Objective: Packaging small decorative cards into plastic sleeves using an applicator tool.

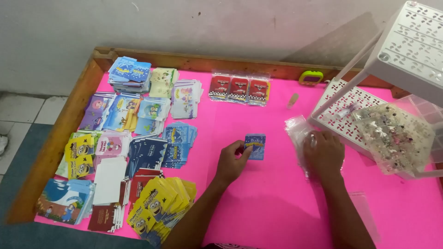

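Blue card [254,146]: small upright rectangle, long axis running away from the person, lying near the middle of the pink tabletop [258,203], its left edge pinched in the closed grip of the left hand [232,161]; the right hand [324,154] lies flat, fingers loosely spread, on a heap of clear plastic bags [296,133] just right of the card. Stacks of printed cards [138,138] in blue, yellow, white and dark red fill the left side, and three red packets [239,89] lie in a row at the far edge. A white perforated rack [350,106] bearing a clear bag of small trinkets [397,138] crowds the right side.
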